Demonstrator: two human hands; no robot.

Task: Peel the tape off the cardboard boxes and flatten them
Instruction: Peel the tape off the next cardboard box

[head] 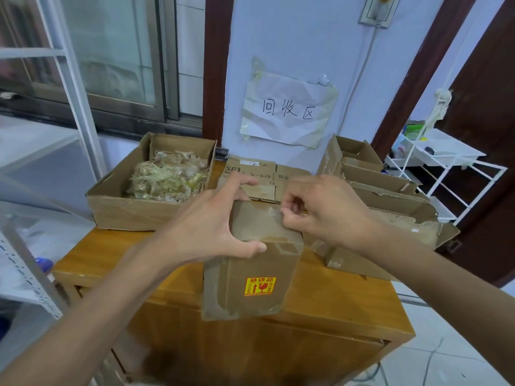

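Holding peeled tape (167,176): open box (133,211) (rear-left, w/ heap)

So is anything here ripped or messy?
Yes. The open box on the right has a torn, ragged flap with its top paper layer stripped off. The paper sign on the wall is crumpled and hangs crooked under wrinkled tape. The left tray box holds a tangled heap of peeled tape.

The left hand (214,218) covers the near-left corner of the closed box (250,263) top. The right hand's fingers (289,215) curl over the clear tape (267,215), hiding whether they pinch it. At 12 o'clock, the flattened box (267,176) lies partly behind both hands, its handwriting half unreadable. The desk (111,254) front is blurred at 6 o'clock.
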